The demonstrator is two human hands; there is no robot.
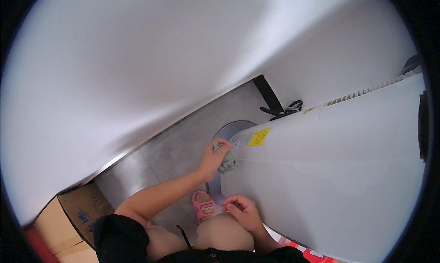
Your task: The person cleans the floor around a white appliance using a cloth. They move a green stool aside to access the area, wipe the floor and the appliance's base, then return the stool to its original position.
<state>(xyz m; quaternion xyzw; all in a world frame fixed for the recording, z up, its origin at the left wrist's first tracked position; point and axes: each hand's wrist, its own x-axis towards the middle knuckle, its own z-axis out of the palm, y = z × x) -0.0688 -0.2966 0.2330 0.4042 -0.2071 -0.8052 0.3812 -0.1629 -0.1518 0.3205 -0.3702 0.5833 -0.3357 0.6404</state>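
Cloth, a small grey-green crumpled rag, is sitting bunched in the left hand, whose fingers are curling tight around it and pressing it against the lower side panel of a tall white plastic appliance. The appliance is filling the right half of the view, tilting across it, with one yellow rectangular sticker near the rag and a row of ribbed vent slots running along its upper edge. The right hand is resting on the person's bare knee, just beside the appliance's white side; its fingers are folding loosely inward and holding nothing that can be made out. One pink sandal with a small pale patch on its strap is showing on the grey tiled floor, between the two hands. A round grey base is peeking out from under the appliance, and a black cable is lying coiled on the floor close to the white wall. At the lower left two brown cardboard boxes are standing side by side against the wall; they appear closed, though the rim of the view is bending them too much to be sure, so their contents cannot be told.
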